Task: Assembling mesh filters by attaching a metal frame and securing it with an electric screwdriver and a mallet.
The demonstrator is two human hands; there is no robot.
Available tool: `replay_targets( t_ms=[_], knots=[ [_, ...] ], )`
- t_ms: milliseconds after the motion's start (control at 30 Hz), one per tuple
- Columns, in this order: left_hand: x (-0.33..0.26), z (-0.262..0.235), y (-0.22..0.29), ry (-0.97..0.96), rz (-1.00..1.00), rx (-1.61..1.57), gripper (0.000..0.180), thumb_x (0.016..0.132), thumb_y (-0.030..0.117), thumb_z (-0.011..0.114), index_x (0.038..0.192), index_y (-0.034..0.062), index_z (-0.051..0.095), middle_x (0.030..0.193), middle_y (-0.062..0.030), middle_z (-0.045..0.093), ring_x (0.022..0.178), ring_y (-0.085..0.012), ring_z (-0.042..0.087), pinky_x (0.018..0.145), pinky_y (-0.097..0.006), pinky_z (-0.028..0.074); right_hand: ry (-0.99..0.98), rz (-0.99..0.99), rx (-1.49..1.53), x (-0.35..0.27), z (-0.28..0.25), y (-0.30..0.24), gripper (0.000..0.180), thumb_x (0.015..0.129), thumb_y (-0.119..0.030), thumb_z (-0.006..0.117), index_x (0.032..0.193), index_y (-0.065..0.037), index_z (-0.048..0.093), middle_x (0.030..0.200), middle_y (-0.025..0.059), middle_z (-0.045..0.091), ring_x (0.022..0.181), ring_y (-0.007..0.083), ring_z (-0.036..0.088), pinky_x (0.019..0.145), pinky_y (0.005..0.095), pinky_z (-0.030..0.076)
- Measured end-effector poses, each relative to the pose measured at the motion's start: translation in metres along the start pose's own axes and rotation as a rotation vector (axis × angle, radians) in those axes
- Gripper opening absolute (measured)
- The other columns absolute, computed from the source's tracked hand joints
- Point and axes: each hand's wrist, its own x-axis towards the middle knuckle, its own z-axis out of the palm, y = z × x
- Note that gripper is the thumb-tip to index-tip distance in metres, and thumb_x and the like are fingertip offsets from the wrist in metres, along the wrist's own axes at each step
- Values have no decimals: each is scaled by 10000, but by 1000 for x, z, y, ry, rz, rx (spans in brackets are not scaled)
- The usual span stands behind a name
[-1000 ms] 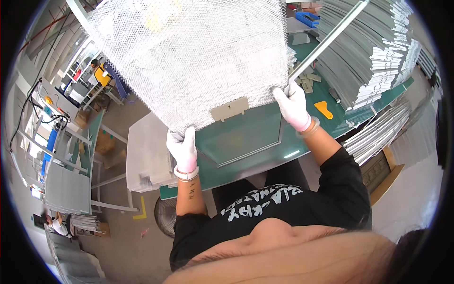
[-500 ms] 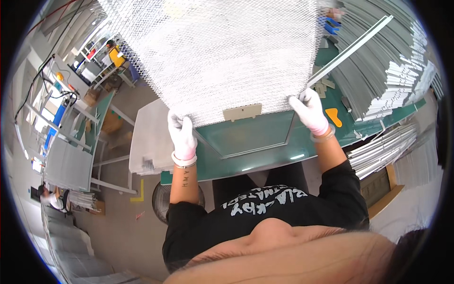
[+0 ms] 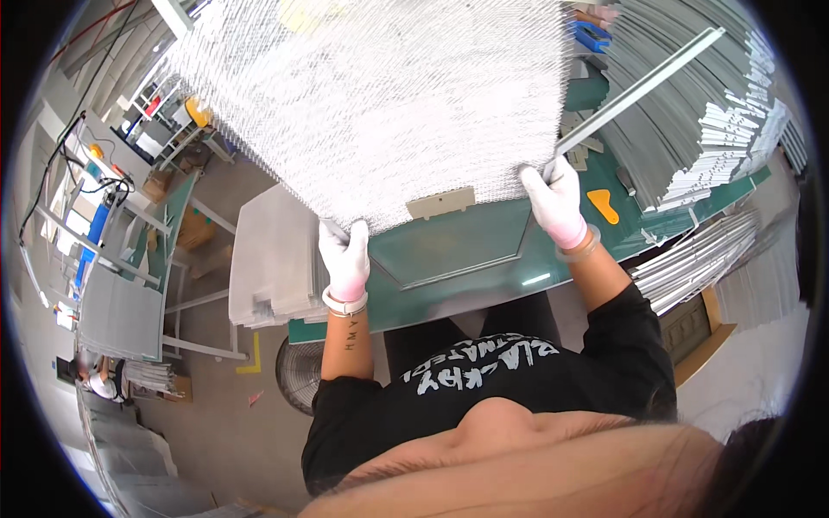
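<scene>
Ahead of me a large white expanded-metal mesh sheet [image 3: 389, 121] stands up above the green worktable [image 3: 535, 281]. My left hand [image 3: 345, 259], in a white glove, is closed at the sheet's lower left corner, thumb and fingers pinching. My right hand [image 3: 554, 197], gloved too, is closed at the lower right corner. A long pale bar [image 3: 643, 95] runs from beside the right fingers toward the upper right; whether they hold it as well, I cannot tell. A beige plate [image 3: 441, 204] shows at the sheet's near edge. Below lies a thin grey rectangular frame [image 3: 458, 274], partly hidden.
Right of the sheet are a yellow tool [image 3: 603, 206], small pale pieces [image 3: 584, 154] and a tall stack of grey strips [image 3: 682, 112]. Another person's hand [image 3: 594, 15] is near a blue object [image 3: 591, 36]. Flat panels [image 3: 272, 250] are stacked at left; a fan [image 3: 298, 375] stands below.
My left hand has shifted a little to the right and nearer, still at the sheet's corner. The sheet and bar have moved slightly; the whole view has shifted a little too.
</scene>
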Motion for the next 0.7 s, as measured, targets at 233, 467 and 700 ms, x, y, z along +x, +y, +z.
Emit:
replay_targets(
  t_ms=[233, 467, 700],
  knots=[
    [-44, -17, -63, -98, -174, 69, 413, 910, -19, 600, 1307, -31, 487, 1143, -59, 631, 922, -97, 578, 782, -245, 491, -270, 185, -103, -29, -28, 57, 332, 910, -57, 614, 1219, 56, 576, 1084, 58, 669, 993, 106, 596, 906, 295, 482],
    [5, -33, -17, -153, -125, -231, 558, 890, 83, 640, 1394, -43, 438, 1286, -96, 582, 1211, -191, 523, 1073, -351, 368, -305, 133, 199, 15, -16, -9, 371, 914, -42, 604, 1267, 60, 551, 1179, 66, 637, 1092, 112, 567, 980, 300, 442],
    [15, -27, -23, -116, 168, 388, 361, 866, -57, 586, 1223, -47, 531, 1089, -62, 636, 813, -67, 531, 698, -212, 434, -27, 72, 0, 6, 3, -3, 257, 924, -37, 620, 1166, 47, 599, 1094, 51, 677, 974, 81, 600, 889, 266, 480]
  ],
)
